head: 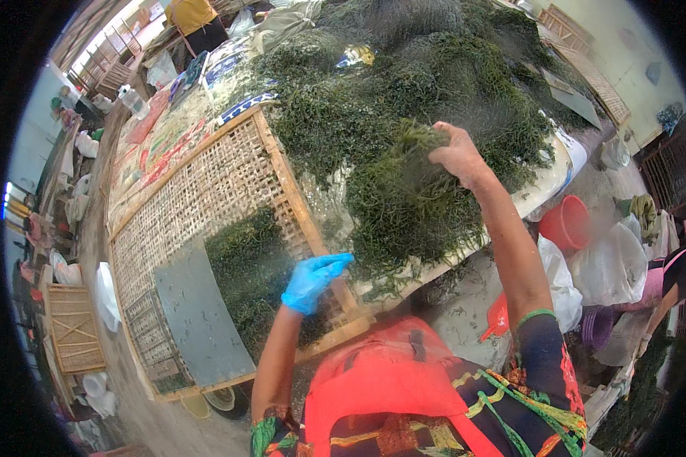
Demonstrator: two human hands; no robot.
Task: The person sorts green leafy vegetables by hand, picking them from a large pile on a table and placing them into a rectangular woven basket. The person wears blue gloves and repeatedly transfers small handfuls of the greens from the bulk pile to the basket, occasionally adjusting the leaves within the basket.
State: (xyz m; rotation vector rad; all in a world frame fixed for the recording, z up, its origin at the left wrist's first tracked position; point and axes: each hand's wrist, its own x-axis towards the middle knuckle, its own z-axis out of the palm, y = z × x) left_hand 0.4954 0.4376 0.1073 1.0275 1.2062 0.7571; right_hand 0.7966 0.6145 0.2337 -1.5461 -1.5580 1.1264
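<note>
My right hand (461, 155), bare, grips a loose tuft of green seaweed (420, 140) at the top of a clump on the table. A large heap of dark green seaweed (343, 108) spreads around and beyond it. My left hand (318, 283), in a blue glove, is over the near right rail of a wood-framed woven bamboo tray (197, 165), its fingers pointing at the clump; nothing shows in it. A flat layer of seaweed (245, 268) covers part of the tray, beside a grey flat sheet (203, 317). A small grid frame (154, 334) lies left of the sheet.
A clear plastic bottle (133, 101) stands at the table's far left. At right are a red bucket (564, 223), a white sack (608, 265), a purple basket (596, 327) and part of another person (671, 285). A person in a yellow top (191, 17) is beyond the table.
</note>
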